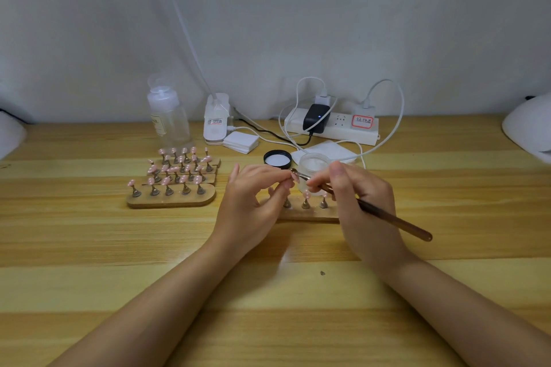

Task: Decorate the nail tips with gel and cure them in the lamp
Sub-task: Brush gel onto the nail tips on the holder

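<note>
Bare wooden table point(268, 292) lies open from 4 through 6 to 8 o'clock, broken only by the two forearms, and wide strips stay free at 3 and 9 o'clock. At 10 o'clock four stands of nail tips point(176, 179) block the way, with a clear bottle point(168, 116) and a white clip device point(216, 119) behind them. From 12 to 1 o'clock a black lid point(277, 159), a frosted jar point(313, 165), a power strip point(332, 125) and looping white cables point(393, 116) crowd the path to the wall.
</note>
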Motion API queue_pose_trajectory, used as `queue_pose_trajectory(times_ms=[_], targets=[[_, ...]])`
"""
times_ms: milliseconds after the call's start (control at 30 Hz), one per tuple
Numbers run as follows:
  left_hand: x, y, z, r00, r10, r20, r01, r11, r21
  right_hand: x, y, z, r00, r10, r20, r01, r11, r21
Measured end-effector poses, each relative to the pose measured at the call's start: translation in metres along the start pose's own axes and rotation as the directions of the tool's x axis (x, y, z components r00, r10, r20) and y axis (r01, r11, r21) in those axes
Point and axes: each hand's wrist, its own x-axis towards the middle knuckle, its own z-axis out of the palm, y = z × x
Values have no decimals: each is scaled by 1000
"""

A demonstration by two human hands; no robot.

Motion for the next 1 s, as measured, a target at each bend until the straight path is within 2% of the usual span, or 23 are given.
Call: queue_pose_trajectory(times_ms=[233,333,500,700,800,1000], targets=[[0,-1,0,1000,-25,-3,25,1000,-3,-2,0,-4,995,-55,-80,61,995,77],[0,0,1,1000,-21,4,21,1000,1,0,-2,-4,993,-87,-85,87,996,1],[-1,0,-1,1000,-24,6,24,1000,7,-1,-2,-2,998,-66,-10,65,995,-77],[0,2,-1,1000,-12,12,12,1000,-5,-5,0,-5,995,-58,-87,62,997,50],[-1,3,-1,1000,-20,18,20,1000,-17,-5,1,-4,994,-9,-108,20,994,105],[0,2,-1,1000,-11,29,12,1000,-16,-4,2,0,997,36,-73,-30,996,84]])
